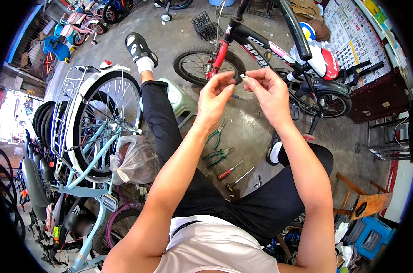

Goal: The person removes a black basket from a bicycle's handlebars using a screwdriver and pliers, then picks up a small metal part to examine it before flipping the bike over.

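My left hand point(214, 98) and my right hand point(269, 91) are raised close together in front of a small black and red bicycle point(220, 57). Between the thumb and forefinger of my right hand is a small silvery metal piece point(243, 76), too tiny to name. The fingers of my left hand are curled in a pinch beside it, and what they hold, if anything, cannot be made out. Below my hands, two pairs of green-handled pliers point(219, 157) lie on the floor, with a red-handled screwdriver point(229, 170) and another long-shafted tool point(239, 179) nearer to me.
At left a light blue bicycle point(92, 152) with a rear rack stands by a plastic bag point(132, 159). A pale green stool point(181, 100) is beside my left leg. To the right are a wooden stool point(365, 204) and a blue plastic stool point(372, 236). Children's bicycles point(79, 22) stand far left.
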Available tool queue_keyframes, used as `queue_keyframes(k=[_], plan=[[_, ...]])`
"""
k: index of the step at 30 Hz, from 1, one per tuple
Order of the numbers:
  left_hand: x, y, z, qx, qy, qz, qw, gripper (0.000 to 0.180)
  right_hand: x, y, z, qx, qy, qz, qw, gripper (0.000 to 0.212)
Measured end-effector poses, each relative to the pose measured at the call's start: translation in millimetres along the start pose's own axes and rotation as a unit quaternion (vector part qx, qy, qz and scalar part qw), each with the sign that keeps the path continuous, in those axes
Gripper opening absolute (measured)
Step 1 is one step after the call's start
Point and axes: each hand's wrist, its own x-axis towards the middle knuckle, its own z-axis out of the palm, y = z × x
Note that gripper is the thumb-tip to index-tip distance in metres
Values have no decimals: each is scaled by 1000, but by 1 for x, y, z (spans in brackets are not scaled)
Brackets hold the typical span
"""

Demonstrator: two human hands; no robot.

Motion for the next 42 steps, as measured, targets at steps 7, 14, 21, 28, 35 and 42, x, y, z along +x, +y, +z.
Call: queue_keyframes(k=[7,14,21,28,35,42], plan=[[-6,-241,-150,451,54,-159,877,26,-6,-13,3,7,-9,75,997,16],[-11,-316,-186,575,20,-200,793,35,-18,-3,-24,-48,-8,150,987,17],[2,-359,-192,629,0,-207,749,19,-31,30,-39,-84,9,229,970,20],[10,-340,-164,576,26,-253,777,24,-28,34,-33,-104,-29,168,980,16],[21,-243,-53,286,69,-91,951,27,-18,4,-29,-197,-32,39,979,15],[33,-61,83,84,-105,74,988,25,-50,-99,-74,-179,15,-191,965,17]])
